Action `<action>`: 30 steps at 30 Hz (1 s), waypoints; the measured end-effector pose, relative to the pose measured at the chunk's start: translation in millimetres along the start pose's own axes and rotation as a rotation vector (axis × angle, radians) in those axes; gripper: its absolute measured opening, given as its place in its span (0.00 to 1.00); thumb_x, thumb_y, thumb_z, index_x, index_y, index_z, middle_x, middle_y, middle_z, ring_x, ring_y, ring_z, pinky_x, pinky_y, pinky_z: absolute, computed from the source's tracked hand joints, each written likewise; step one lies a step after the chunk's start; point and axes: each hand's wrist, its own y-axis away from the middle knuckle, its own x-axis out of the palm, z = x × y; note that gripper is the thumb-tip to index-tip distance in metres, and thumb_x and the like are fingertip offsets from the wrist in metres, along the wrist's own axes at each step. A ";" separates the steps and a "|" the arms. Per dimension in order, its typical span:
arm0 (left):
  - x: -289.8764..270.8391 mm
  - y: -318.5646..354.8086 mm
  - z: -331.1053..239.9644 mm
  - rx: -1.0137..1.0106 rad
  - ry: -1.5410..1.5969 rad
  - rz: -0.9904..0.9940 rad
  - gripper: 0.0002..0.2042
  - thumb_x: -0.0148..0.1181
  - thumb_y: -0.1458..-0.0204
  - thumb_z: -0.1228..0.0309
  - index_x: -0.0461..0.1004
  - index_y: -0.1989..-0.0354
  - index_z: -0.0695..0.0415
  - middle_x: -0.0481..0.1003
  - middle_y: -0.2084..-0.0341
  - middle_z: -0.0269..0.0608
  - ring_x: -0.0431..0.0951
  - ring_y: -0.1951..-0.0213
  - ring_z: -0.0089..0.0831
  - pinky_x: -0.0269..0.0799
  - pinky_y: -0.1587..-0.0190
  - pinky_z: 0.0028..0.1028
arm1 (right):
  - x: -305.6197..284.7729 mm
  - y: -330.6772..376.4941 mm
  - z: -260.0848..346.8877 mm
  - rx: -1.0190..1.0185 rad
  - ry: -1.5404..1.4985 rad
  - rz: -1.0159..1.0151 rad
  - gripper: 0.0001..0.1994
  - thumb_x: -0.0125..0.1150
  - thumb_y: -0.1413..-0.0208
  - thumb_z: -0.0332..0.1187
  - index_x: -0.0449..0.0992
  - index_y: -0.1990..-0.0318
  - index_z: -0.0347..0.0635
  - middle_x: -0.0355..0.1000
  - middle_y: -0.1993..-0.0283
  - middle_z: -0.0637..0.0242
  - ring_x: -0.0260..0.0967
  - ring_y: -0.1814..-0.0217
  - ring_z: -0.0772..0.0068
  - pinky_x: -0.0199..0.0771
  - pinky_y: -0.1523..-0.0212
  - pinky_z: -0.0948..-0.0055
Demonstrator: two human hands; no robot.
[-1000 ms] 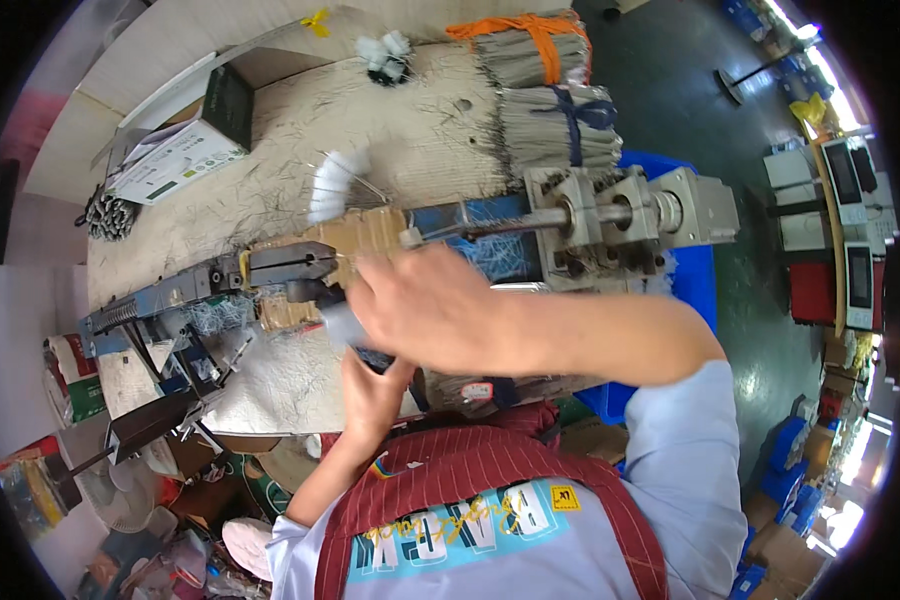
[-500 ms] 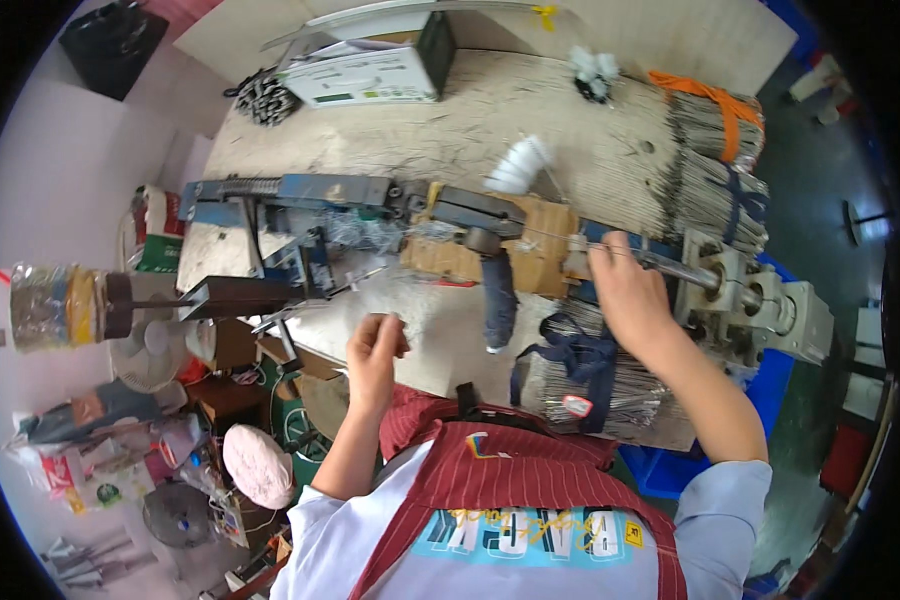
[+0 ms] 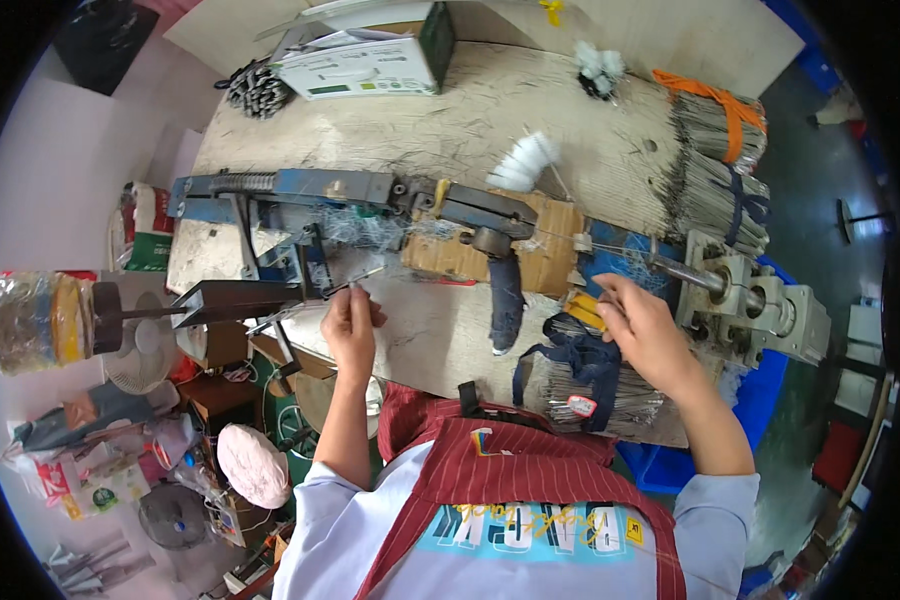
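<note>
Left hand (image 3: 350, 328) has its fingers bunched, can't tell around what. Right hand (image 3: 650, 335) is way closer to that yellow tool (image 3: 585, 310), thumb and forefinger parted, grip unclear; it's just left of them, slanting down rightward, metal rod (image 3: 692, 273) beyond.

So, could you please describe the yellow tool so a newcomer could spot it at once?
On the table, find the grey bundle tied with dark cloth, nearest the red apron. The yellow tool is at that bundle's far end, by the right hand. Its bright yellow sets it apart from the grey bundle and dark cloth.
</note>
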 end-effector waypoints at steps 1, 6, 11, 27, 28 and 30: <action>-3.5 2.2 1.2 -0.042 -0.016 0.069 0.13 0.50 0.36 0.68 0.71 0.70 0.64 0.74 0.80 0.38 0.75 0.79 0.23 0.71 0.75 0.23 | -6.9 4.0 4.1 0.088 -0.059 0.040 0.14 0.54 0.39 0.28 0.66 0.48 0.32 0.74 0.58 0.51 0.76 0.67 0.64 0.76 0.65 0.69; 27.2 41.7 -79.6 -0.287 0.352 0.708 0.13 0.45 0.34 0.70 0.71 0.67 0.66 0.76 0.74 0.42 0.79 0.74 0.27 0.75 0.70 0.25 | -23.6 36.3 9.0 0.187 -0.364 -0.012 0.12 0.55 0.39 0.29 0.70 0.51 0.33 0.73 0.62 0.64 0.72 0.71 0.80 0.72 0.74 0.80; 121.6 39.2 -151.0 -0.323 0.409 1.203 0.14 0.45 0.34 0.65 0.70 0.63 0.64 0.76 0.75 0.38 0.77 0.75 0.23 0.73 0.70 0.21 | -34.1 31.9 16.9 0.050 -0.472 -0.289 0.11 0.56 0.38 0.31 0.69 0.53 0.32 0.72 0.66 0.67 0.69 0.73 0.83 0.70 0.73 0.80; 174.8 40.4 -132.9 -0.396 0.706 0.605 0.13 0.47 0.34 0.63 0.71 0.62 0.61 0.74 0.77 0.37 0.75 0.79 0.24 0.69 0.77 0.22 | -40.9 -11.7 26.8 -0.585 0.784 -0.331 0.06 0.59 0.51 0.29 0.72 0.66 0.41 0.75 0.64 0.58 0.75 0.62 0.62 0.78 0.71 0.68; 175.1 41.7 -133.5 -0.430 0.765 0.607 0.13 0.47 0.34 0.62 0.71 0.61 0.61 0.75 0.77 0.37 0.75 0.79 0.24 0.69 0.77 0.22 | -49.0 -14.7 30.0 -0.542 0.721 -0.271 0.04 0.59 0.51 0.29 0.72 0.68 0.42 0.75 0.67 0.61 0.75 0.63 0.62 0.77 0.72 0.67; 174.1 41.6 -134.7 -0.404 0.754 0.610 0.14 0.46 0.34 0.62 0.71 0.62 0.61 0.75 0.77 0.40 0.76 0.79 0.26 0.70 0.77 0.22 | -58.3 -33.6 35.9 -0.470 0.583 -0.305 0.04 0.60 0.53 0.28 0.71 0.70 0.43 0.73 0.72 0.63 0.74 0.66 0.58 0.74 0.70 0.62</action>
